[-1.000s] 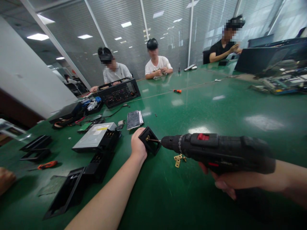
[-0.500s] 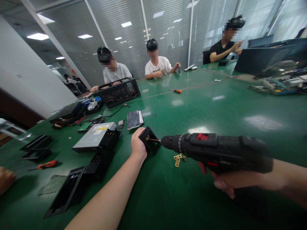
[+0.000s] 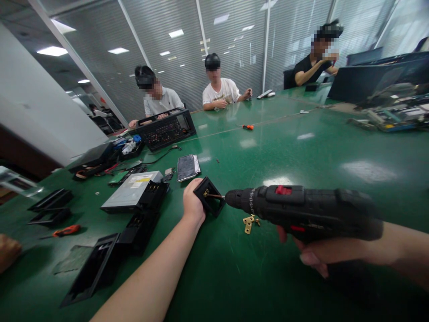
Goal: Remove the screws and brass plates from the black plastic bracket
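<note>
- One black drill [image 3: 284,205] is at the near right, above the table [image 3: 301,161]; its long axis runs roughly sideways, the nose pointing left and tipped slightly toward the far side.
- Its single thin bit [image 3: 217,197] points left into one black frame [image 3: 210,206], ending by brass-coloured pieces [image 3: 206,193] inside; whether it touches them cannot be told.
- The person's right hand [image 3: 315,255] is wrapped around the drill's grip.
- The left hand [image 3: 194,203] grasps the frame by its left side, the opening turned toward the bit.
- At least two brass plates [image 3: 248,225] and one brass screw [image 3: 258,222] lie on the table below the drill.
- Two orange-handled screwdrivers lie apart: one left [image 3: 67,230], one far [image 3: 248,127].
- One silver disc drive [image 3: 129,190] lies left of the left hand.
- Three co-workers [image 3: 221,91] sit on the far side; another person's hand [image 3: 9,250] shows at the left edge.
</note>
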`<state>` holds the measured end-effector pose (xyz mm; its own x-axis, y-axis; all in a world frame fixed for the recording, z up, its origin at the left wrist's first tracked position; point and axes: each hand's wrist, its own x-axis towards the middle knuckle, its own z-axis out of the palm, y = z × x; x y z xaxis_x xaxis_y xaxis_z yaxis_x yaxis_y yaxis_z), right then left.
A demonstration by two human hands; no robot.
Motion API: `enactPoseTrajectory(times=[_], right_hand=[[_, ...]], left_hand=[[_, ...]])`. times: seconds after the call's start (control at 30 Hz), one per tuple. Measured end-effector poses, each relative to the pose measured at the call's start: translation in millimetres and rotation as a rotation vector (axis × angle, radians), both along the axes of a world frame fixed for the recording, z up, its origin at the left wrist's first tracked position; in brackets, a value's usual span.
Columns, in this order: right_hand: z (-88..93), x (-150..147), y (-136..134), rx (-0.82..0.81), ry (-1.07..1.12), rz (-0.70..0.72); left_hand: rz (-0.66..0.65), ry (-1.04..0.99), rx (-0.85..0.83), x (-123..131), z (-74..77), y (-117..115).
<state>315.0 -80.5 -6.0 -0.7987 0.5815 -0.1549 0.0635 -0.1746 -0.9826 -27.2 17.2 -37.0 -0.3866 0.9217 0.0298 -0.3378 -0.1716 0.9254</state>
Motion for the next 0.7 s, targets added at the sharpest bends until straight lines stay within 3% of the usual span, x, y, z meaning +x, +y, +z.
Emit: enactPoseTrajectory(times=[0.7], right_hand=[[1.3,1.2,-1.9,0.021,0.002,0.016]], left_hand=[[0.02,-0.023,-0.01,2.2,4.3,0.6]])
